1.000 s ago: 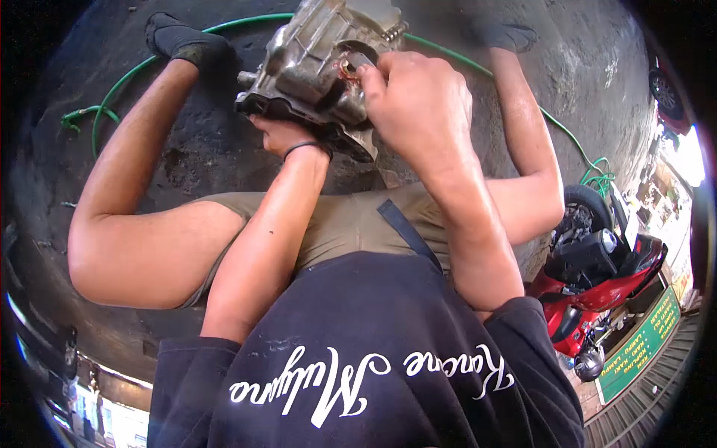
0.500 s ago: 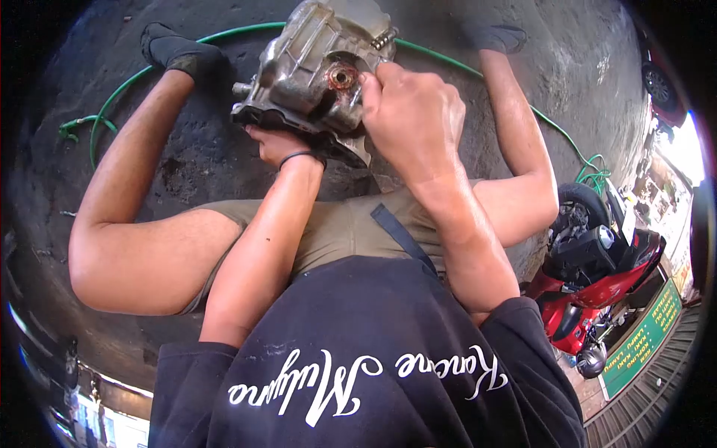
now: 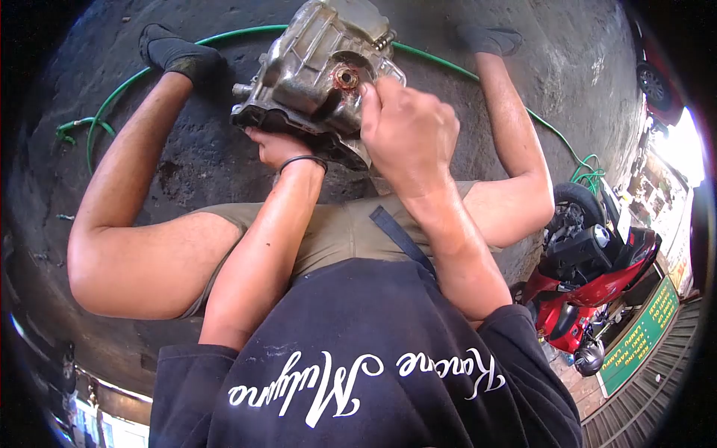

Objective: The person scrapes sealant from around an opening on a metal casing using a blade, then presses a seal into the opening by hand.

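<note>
A grey cast-metal engine casing (image 3: 310, 78) is held tilted above the ground between my legs. Its dark flanged edge faces toward me. On its side, a round threaded hole (image 3: 346, 78) has reddish residue around the rim. My left hand (image 3: 278, 148) grips the lower flange from beneath, its fingers partly hidden under the casing. My right hand (image 3: 411, 127) is closed in a fist at the casing's right side, with the thumb tip right beside the hole. Whatever the right fingers hold, if anything, is hidden behind the hand.
A green hose (image 3: 441, 60) runs across the dark ground (image 3: 202, 160) behind the casing and curls at both sides. My legs are spread on either side. A red motorcycle (image 3: 590, 276) stands at the right, near a green sign (image 3: 641, 336) and a parked car (image 3: 657, 86).
My right hand has shifted slightly down and left, its thumb now a little lower beside the hole. The casing has barely moved, and my left hand keeps its grip.
</note>
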### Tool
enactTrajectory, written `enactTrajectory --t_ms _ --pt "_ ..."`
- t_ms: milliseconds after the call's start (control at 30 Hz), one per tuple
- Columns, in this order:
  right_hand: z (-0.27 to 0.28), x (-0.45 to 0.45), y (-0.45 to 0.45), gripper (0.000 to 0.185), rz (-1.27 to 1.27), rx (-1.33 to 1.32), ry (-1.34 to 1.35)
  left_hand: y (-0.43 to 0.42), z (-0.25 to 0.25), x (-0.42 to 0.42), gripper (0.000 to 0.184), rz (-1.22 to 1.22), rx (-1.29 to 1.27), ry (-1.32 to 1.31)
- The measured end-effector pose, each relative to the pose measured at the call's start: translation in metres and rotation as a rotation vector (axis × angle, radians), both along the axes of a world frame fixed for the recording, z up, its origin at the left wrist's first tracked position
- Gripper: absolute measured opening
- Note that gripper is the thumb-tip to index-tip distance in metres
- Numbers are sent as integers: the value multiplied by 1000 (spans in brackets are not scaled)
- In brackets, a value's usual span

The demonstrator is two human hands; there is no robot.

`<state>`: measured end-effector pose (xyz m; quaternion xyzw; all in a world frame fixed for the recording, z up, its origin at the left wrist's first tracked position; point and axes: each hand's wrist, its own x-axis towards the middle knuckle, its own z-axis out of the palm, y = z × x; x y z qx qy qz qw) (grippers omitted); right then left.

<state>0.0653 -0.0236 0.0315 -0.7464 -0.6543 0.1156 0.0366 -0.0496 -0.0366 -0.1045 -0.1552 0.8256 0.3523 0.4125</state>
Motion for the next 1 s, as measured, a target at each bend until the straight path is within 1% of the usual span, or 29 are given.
enactTrajectory --t_ms 33,67,100,133,167,200,233,300,367,400,433,500,533,667,733,767,833,867,933,1000 --pt "-1 -2 -3 29 -2 -6 -5 -2 -1 0 79 34 -17 -31" --pt "0 -6 -5 28 -46 -32 -71 -5 4 4 79 28 -26 -40" --pt "0 -8 -4 27 -88 -45 -137 -4 9 10 80 -12 6 26" --pt "0 -5 -6 27 -96 -41 -145 -2 14 13 81 -56 40 91" --pt "-2 -4 -9 26 -78 9 -111 -2 21 12 81 -62 43 84" --pt "-5 -2 -8 24 -52 69 -72 1 27 10 82 -110 8 75" --pt "-8 0 -6 24 -48 74 -74 2 29 8 83 -157 -33 67" --pt "-10 3 -11 21 87 83 -27 -7 13 5 84 -149 -44 56" --pt "-8 0 -6 18 93 76 -69 -4 10 5 84 88 27 -73" --pt "-4 -5 -5 11 54 64 -113 -2 20 7 83 6 -37 -39" --pt "-1 -8 -5 5 17 55 -156 -7 21 8 83 2 -38 -44" --pt "0 -4 -3 5 32 107 -134 -4 18 10 83 -157 1 107" --pt "-1 -4 -4 5 44 137 -102 -3 15 6 84 -18 -30 1" --pt "5 -4 -3 6 115 55 -139 -4 13 7 83 41 -10 -72" --pt "14 -10 4 8 -18 -54 -192 -4 19 10 82 54 37 -70" --pt "15 -9 3 8 -18 -44 -198 -5 15 11 82 55 47 -76" --pt "11 -6 2 24 -71 -2 -74 -11 4 10 81 98 196 -82" --pt "13 -6 4 24 -70 -7 -72 -6 18 10 81 6 64 -46" --pt "25 -2 9 28 -68 -198 -106 -12 17 7 81 -18 21 -48" --pt "32 3 11 29 -43 -189 -116 -6 20 11 81 -31 13 -55"
